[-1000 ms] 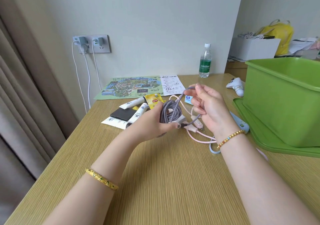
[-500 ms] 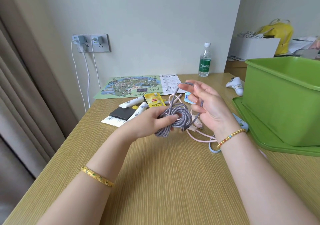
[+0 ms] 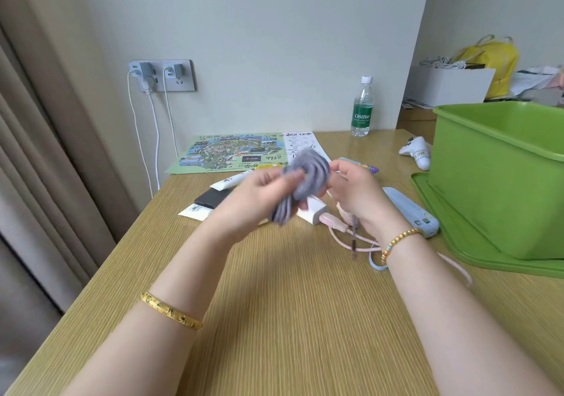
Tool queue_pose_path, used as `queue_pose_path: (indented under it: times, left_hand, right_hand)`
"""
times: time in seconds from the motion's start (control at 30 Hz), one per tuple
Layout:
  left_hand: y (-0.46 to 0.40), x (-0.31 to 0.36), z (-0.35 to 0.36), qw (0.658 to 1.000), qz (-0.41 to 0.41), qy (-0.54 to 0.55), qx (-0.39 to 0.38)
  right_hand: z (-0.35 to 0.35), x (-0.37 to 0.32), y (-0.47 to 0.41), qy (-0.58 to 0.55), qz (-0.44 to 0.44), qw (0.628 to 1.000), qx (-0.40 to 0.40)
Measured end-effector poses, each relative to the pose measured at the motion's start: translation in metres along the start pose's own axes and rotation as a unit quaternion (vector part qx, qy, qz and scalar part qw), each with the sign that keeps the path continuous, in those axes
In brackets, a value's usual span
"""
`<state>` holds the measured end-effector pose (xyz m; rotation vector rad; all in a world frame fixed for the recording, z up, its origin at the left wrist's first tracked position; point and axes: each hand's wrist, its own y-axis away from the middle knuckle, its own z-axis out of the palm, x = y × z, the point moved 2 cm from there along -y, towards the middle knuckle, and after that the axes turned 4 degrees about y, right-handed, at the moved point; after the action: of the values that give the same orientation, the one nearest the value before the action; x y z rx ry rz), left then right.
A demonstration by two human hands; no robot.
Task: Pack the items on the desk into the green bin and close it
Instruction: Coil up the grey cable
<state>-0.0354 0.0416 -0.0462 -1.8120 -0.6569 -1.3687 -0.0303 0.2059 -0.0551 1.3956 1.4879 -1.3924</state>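
- Nearest the camera, two bare forearms reach up from the bottom edge over the wooden desk (image 3: pixel 290 319), gold bangle (image 3: pixel 171 310) on the left wrist, beaded bracelet (image 3: pixel 396 243) on the right.
- Mid-frame, the left hand (image 3: pixel 259 194) has its fingers curled round a bundle of grey cable (image 3: pixel 305 181), which is motion-blurred.
- The right hand (image 3: pixel 357 194) is also closed on that bundle from the right; a loose cable end hangs below its wrist.
- Just under the hands on the desk: a white charger (image 3: pixel 314 214) with a pink cable (image 3: pixel 338 227).
- Right edge: the green bin (image 3: pixel 500 188), open, sitting on its lid (image 3: pixel 457 236).
- Farther back: a map (image 3: pixel 225 152), then a water bottle (image 3: pixel 362 107) by the wall.
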Motion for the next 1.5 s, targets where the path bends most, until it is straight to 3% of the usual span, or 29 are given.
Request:
queue_pose_path:
  times: [0.1, 0.17, 0.27, 0.4, 0.6, 0.7, 0.83, 0.93, 1.0, 1.1, 1.23, 1.33, 1.43, 1.5]
  left_hand:
    - [-0.009, -0.009, -0.022, 0.965, -0.017, -0.002, 0.262]
    - [-0.010, -0.019, -0.031, 0.935, -0.020, -0.060, 0.350]
    - [-0.012, -0.029, -0.034, 0.924, -0.001, -0.090, 0.371]
    - [-0.014, -0.035, -0.039, 0.901, 0.008, -0.208, 0.381]
    - [-0.018, -0.042, -0.035, 0.889, -0.016, -0.345, 0.301]
    - [-0.021, -0.042, -0.019, 0.916, 0.012, -0.346, 0.204]
    - [-0.015, -0.038, -0.014, 0.953, -0.004, -0.278, 0.124]
    - [-0.012, -0.037, -0.009, 0.931, -0.001, -0.356, 0.081]
    - [-0.013, -0.038, -0.003, 0.898, -0.001, -0.436, 0.060]
    - [-0.012, -0.041, 0.002, 0.863, -0.016, -0.504, 0.023]
    - [-0.009, -0.038, 0.008, 0.901, -0.029, -0.433, 0.000]
    - [-0.007, -0.028, 0.014, 0.920, 0.030, -0.392, 0.000]
    - [-0.003, -0.014, 0.014, 0.977, 0.045, -0.206, -0.030]
    - [-0.001, -0.008, 0.012, 0.992, 0.043, -0.118, -0.028]
  right_hand:
    - [0.009, 0.002, 0.000, 0.129, -0.063, 0.990, -0.014]
    - [0.016, 0.005, 0.001, 0.179, -0.081, 0.980, -0.029]
    - [0.025, 0.007, 0.003, 0.223, -0.082, 0.968, -0.083]
    - [0.028, -0.001, 0.010, 0.245, -0.099, 0.954, -0.141]
    - [0.022, -0.019, 0.022, 0.064, -0.053, 0.972, -0.222]
    - [0.020, -0.023, 0.025, 0.006, -0.041, 0.960, -0.277]
    - [0.016, -0.023, 0.023, -0.016, -0.057, 0.967, -0.247]
    - [0.019, -0.020, 0.021, 0.121, -0.115, 0.972, -0.165]
    - [0.022, -0.016, 0.020, 0.212, -0.138, 0.961, -0.115]
    - [0.022, -0.017, 0.018, 0.136, -0.127, 0.978, -0.099]
    - [0.010, -0.024, 0.014, -0.015, -0.123, 0.990, -0.071]
    - [0.006, -0.024, 0.015, -0.105, -0.095, 0.988, -0.066]
    - [-0.002, -0.022, 0.010, -0.185, -0.053, 0.981, -0.005]
    - [-0.010, -0.014, 0.004, -0.201, -0.012, 0.979, 0.036]
